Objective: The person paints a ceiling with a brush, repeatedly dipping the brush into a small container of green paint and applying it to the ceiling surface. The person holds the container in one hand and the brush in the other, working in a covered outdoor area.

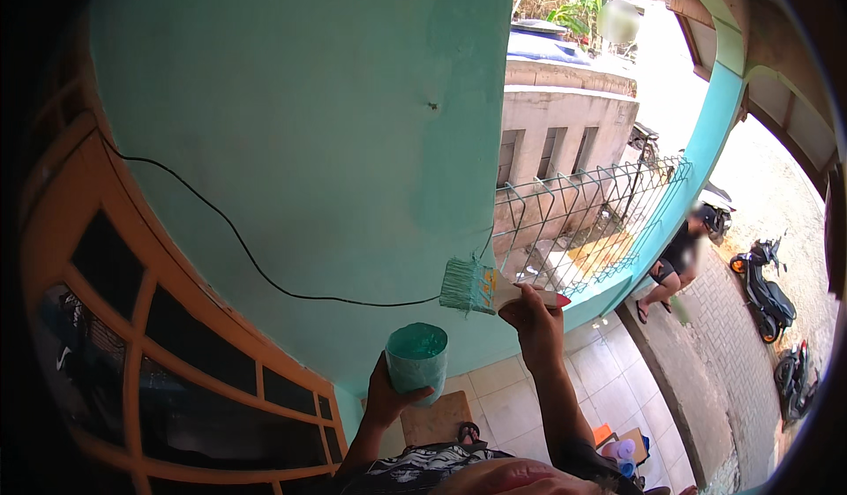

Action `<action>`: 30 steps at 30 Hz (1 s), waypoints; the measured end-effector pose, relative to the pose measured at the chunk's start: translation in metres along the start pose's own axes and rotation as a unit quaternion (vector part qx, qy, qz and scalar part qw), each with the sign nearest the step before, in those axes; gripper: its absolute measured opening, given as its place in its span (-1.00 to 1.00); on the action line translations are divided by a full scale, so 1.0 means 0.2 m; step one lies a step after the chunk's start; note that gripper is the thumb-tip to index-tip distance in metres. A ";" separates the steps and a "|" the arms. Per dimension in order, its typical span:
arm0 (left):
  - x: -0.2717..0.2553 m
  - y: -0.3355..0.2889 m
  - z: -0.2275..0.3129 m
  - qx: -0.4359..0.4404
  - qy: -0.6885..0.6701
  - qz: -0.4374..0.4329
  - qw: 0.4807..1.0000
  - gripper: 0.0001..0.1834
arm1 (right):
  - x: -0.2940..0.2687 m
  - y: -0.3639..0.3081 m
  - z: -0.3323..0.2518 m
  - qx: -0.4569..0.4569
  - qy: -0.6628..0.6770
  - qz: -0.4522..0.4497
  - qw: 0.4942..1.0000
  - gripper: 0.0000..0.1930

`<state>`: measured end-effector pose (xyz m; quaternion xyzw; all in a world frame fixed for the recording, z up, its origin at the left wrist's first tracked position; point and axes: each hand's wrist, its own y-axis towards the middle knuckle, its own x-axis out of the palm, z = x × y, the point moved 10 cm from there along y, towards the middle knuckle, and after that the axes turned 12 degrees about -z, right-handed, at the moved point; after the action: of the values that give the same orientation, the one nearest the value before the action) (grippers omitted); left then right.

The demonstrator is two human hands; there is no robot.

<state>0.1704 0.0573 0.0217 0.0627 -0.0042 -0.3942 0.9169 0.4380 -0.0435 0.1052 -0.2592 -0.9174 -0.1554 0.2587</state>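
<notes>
My right hand (535, 318) is closed around the pale, red-tipped handle of a wide paintbrush (468, 285). Green paint coats its bristles, which point left in front of the green wall (300, 160); whether they touch it I cannot tell. Lower and to the left, my left hand (393, 395) grips a green-smeared plastic cup (417, 363) from its side and underneath, with green paint inside. A darker green patch runs down the wall's right edge. Behind the bristles, the end of a black cable (238, 235) is hidden.
An orange-framed window (146, 345) stands at left. Right of the wall is a green wire fence (591, 213). A person (679, 261) sits by the ledge, near parked motorcycles (764, 290). Bottles and a box (625, 451) lie on the tiled floor (609, 363), beside a brown mat (438, 417).
</notes>
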 end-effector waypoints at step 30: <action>-0.45 -0.50 -0.17 0.017 0.009 0.163 0.986 0.06 | 1.89 0.82 -2.01 -0.600 -0.630 -0.160 0.467 -0.73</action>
<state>0.0380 0.0584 -0.0196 0.0799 -0.0128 -0.2387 0.9677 0.4101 0.0713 0.6681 -0.2277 -0.5393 -0.5009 -0.6375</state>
